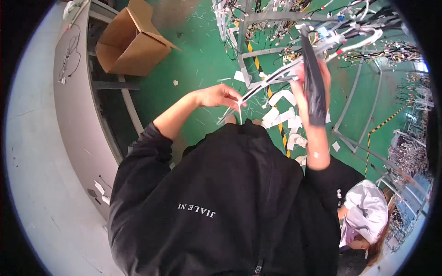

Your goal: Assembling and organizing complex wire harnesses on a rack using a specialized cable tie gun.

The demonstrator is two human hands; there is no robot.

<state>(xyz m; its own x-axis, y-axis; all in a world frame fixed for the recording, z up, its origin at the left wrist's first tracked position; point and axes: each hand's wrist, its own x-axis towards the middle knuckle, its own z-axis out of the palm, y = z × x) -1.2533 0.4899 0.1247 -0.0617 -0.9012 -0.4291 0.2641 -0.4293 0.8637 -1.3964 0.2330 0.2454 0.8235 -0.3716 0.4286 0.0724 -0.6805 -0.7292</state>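
My left hand [220,96] is closed, its thumb and fingers pinching the near end of a wire bundle [262,86] wrapped in white and black. From those fingertips a thin white strip [240,115], which looks like a cable tie, hangs down. The bundle slants up and right toward my right hand [325,76]. That hand is wrapped round a long black object [314,78], blurred, whose exact kind I cannot make out. White and grey cables [357,43] run on beyond it to the upper right.
A grey table [71,92] stands along the left, with an open cardboard box [138,57] beside it. Metal racks [267,18] hung with wire harnesses fill the right. White scraps [281,117] litter the green floor. Another person [366,202] is at the lower right.
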